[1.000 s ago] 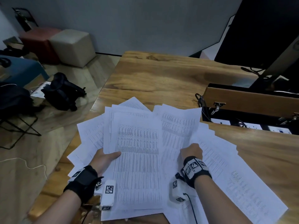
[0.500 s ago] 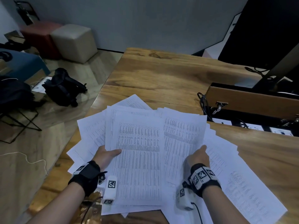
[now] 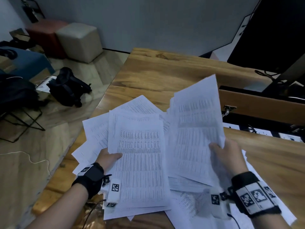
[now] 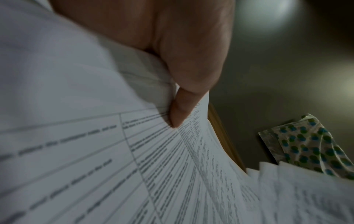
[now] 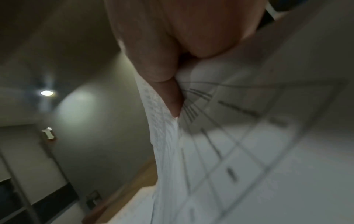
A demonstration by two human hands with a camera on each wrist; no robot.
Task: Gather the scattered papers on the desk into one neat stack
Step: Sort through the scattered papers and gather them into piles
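Note:
White printed sheets lie fanned over the near part of the wooden desk (image 3: 165, 75). My left hand (image 3: 109, 158) pinches the left edge of a pile of table-printed sheets (image 3: 140, 162), thumb on top; the left wrist view shows that thumb (image 4: 180, 109) pressed on the sheets (image 4: 95, 151). My right hand (image 3: 226, 156) grips a thick bundle of papers (image 3: 196, 129) by its right edge and holds it tilted up off the desk. In the right wrist view the thumb (image 5: 168, 94) clamps the bundle's edge (image 5: 166, 136). More loose sheets (image 3: 189, 205) lie underneath and to the right.
An open wooden cable tray (image 3: 264, 104) with sockets and cables sits in the desk at the right. A dark monitor (image 3: 270, 30) stands at the back right. The desk's left edge drops to a floor with a black bag (image 3: 67, 86) and stools (image 3: 79, 40).
My right hand has closed on the right-hand bundle and lifted it, tilted, off the desk, moving right. My left hand keeps its hold on the left pile.

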